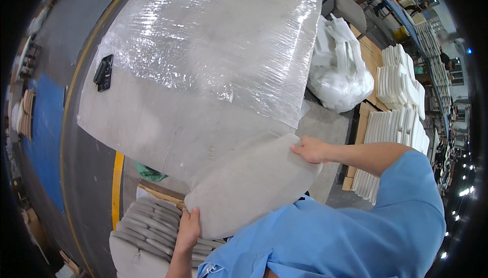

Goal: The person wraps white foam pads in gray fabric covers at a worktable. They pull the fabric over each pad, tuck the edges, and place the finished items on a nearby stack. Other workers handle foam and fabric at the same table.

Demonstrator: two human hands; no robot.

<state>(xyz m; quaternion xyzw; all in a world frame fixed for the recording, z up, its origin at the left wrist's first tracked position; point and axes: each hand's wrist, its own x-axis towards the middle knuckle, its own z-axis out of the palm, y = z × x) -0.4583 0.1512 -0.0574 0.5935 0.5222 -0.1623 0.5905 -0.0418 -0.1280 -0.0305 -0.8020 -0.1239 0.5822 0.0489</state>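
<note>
A flat, light grey cushion pad (pixel 254 186) with rounded corners is between my two hands, near my body. My left hand (pixel 188 228) grips its near left corner, thumb on top. At its far right corner, my right hand (pixel 311 150) pinches the edge. Fingers under the pad are hidden. The pad's far side meets the edge of a worktable (pixel 147 120) with a grey cover, and I cannot tell whether it rests on it. Clear plastic film (pixel 213 39) lies wrinkled over the far part of the table.
Stacked grey cushion pads (pixel 147 229) stand beside my left forearm. A dark handheld object (pixel 104 73) lies at the table's left edge. On the right are a clear bag of white padding (pixel 340 69), stacks of white pads (pixel 391 130) and a grey chair (pixel 345 11).
</note>
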